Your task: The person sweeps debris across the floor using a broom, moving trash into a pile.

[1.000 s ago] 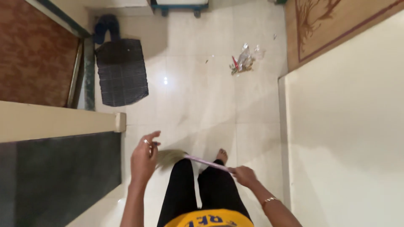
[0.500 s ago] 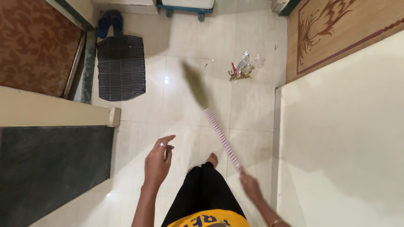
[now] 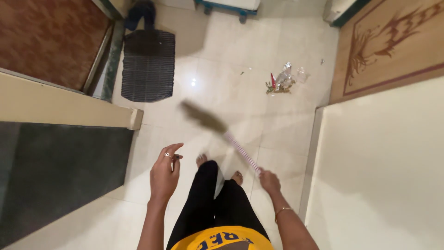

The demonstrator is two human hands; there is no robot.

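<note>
My right hand (image 3: pixel 269 181) grips the end of a broom (image 3: pixel 217 129) with a pink-and-white striped handle and a blurred brown brush head that points up and left over the pale floor tiles. My left hand (image 3: pixel 165 173) hangs free at the left with its fingers spread, a ring on one finger, holding nothing. A small heap of litter (image 3: pixel 283 81), clear plastic with a red scrap, lies on the floor ahead, well beyond the brush head. My black-trousered legs and bare feet stand between the two hands.
A dark ribbed doormat (image 3: pixel 148 65) lies at the upper left with dark slippers (image 3: pixel 140 11) behind it. A cream wall (image 3: pixel 384 157) fills the right, a patterned wooden door (image 3: pixel 388 46) above it. A low ledge (image 3: pixel 64 104) and dark slab (image 3: pixel 55 171) are at the left.
The broom swung from low by my legs up toward the litter, then back left and lower. My left hand stayed raised and free. The view shifted forward a little.
</note>
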